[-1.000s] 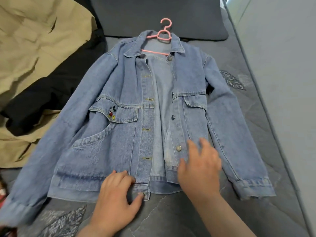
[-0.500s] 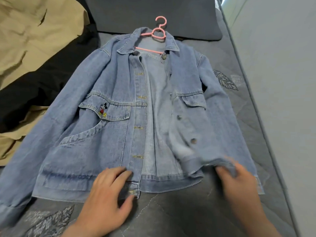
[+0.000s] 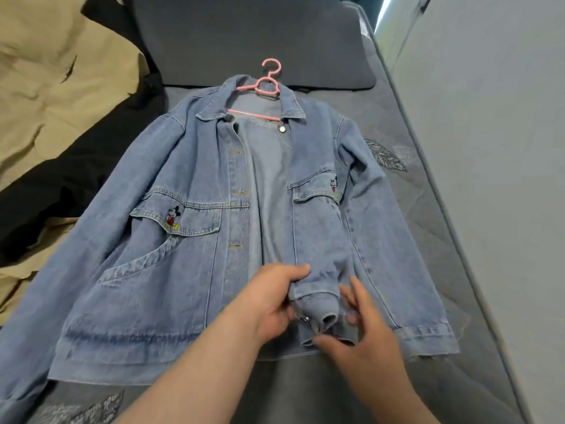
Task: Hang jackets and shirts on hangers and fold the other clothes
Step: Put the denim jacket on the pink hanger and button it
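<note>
Denim jacket lies face-up on grey quilted mattress, front unbuttoned, collar twd a dark pillow. Pink hanger sits inside the neck, hook poking out over the collar, bar visible across the opening. Left hand grips the bunched hem of the jacket's button-side front panel, thumb on top, fingers curled under. Right hand pinches same hem roll from the other side w/ thumb below, fingers spread, half bent. Mouse embroidery on both chest pockets. Tan fabric and a black garment piled beside the jacket's sleeve, at frame left.
</note>
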Tool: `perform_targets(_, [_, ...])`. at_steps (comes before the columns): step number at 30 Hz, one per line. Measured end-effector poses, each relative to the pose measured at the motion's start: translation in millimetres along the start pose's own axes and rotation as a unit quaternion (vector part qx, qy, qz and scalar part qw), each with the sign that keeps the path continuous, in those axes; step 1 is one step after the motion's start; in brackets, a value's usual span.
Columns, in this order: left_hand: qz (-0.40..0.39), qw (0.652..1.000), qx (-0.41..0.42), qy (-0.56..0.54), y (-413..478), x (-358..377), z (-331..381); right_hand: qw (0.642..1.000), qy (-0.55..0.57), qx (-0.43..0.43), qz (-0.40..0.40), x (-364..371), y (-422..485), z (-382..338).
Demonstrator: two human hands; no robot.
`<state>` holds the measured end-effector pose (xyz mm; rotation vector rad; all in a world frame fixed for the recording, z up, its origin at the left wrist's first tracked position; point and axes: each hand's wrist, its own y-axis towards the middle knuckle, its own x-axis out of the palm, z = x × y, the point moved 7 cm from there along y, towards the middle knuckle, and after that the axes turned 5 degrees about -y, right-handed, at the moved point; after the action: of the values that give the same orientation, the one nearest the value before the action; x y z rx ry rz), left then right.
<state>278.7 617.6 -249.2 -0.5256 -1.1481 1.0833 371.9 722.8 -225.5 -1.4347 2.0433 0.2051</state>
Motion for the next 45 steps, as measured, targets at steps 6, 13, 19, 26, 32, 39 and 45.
perform_targets(6, [-0.024, 0.998, -0.013, -0.062, -1.8, -8.9, -1.3, 0.935, -0.328, -0.133, -0.011, 27.0, 20.1, 26.8])
perform_targets(13, [0.174, 0.923, 0.181, 0.291, 12.5, -74.2, 19.3, 0.968, -0.138, 0.135, 0.158, -89.7, 11.6, 104.9])
perform_targets(19, [0.14, 0.898, 0.184, 0.375, 13.0, -69.6, -2.2, 0.981, -0.132, 0.124, -0.068, -89.7, 9.8, 95.1])
perform_targets(26, [0.09, 0.874, 0.172, 0.446, 3.9, -80.3, -16.7, 0.937, -0.337, 0.095, 0.008, -64.8, 5.4, 94.1])
perform_targets(32, [0.149, 0.757, 0.258, 0.581, -18.8, -79.3, -8.7, 0.915, -0.385, -0.046, 0.107, -21.5, 27.1, -10.5])
perform_targets(39, [0.236, 0.746, 0.285, 0.554, -22.6, -131.6, 19.1, 0.984, -0.1, 0.009, -0.149, 118.7, 66.0, -7.0])
perform_targets(45, [0.276, 0.651, 0.222, 0.672, -17.2, -106.6, 26.0, 0.983, -0.134, 0.028, -0.12, 127.3, 77.9, -6.0])
